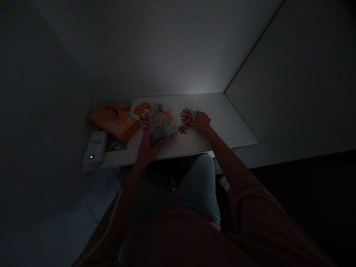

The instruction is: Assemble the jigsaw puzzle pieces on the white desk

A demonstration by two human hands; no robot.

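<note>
Dim, nearly unlit room with a pale surface (222,122) set into a corner of plain walls; a seated person looks down at their own two hands. Left hand (147,148) grips the near bottom edge of a clear bag of puzzle pieces (161,125), which stands between the hands. Right hand (200,121) rests, fingers curled, on a small cluster of loose pieces (187,118); whether it pinches one cannot be told. More scattered pieces (141,108) lie beyond the left hand. An orange box (114,121) sits further to its left, with a white device (94,150) showing a small light nearer the person. The bag looks soft and full, so a low, upright grip should best guard against spilling, with the right hand lifting one piece at a time.
</note>
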